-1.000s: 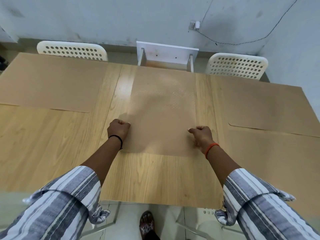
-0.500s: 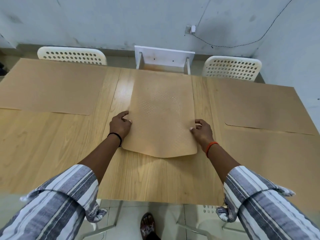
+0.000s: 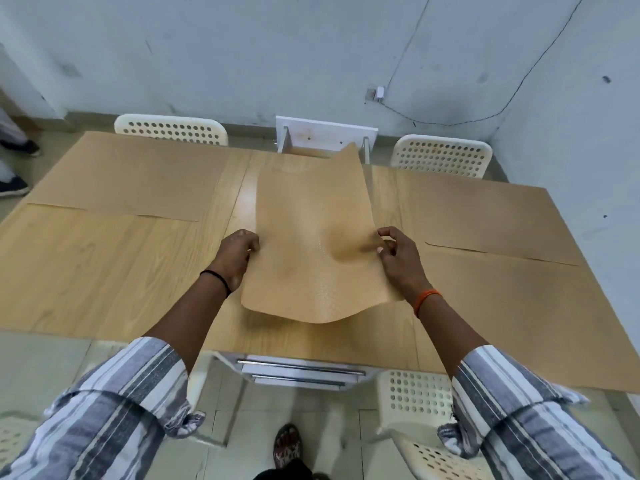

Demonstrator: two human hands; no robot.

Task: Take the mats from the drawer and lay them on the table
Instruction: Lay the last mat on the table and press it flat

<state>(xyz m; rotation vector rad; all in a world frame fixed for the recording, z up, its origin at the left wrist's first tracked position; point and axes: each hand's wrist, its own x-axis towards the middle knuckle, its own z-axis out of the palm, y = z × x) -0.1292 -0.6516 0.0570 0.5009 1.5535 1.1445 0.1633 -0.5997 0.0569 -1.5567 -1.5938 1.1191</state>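
Left hand (image 3: 236,256), right hand (image 3: 398,259) pinch side edges of mat (image 3: 311,244), lifted between them

The lifted mat (image 3: 311,244) hides the left hand's (image 3: 235,259) fingertips and part of the white stand (image 3: 325,136) behind the table (image 3: 104,271). Beyond the table's left end, the frame edge cuts off two dark shoes (image 3: 14,168). The table's right corner also runs out of frame.

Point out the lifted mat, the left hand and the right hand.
lifted mat (image 3: 311,223): head view, on its upper middle surface.
left hand (image 3: 236,255): head view, on the back of the hand.
right hand (image 3: 398,259): head view, on the back of the hand.
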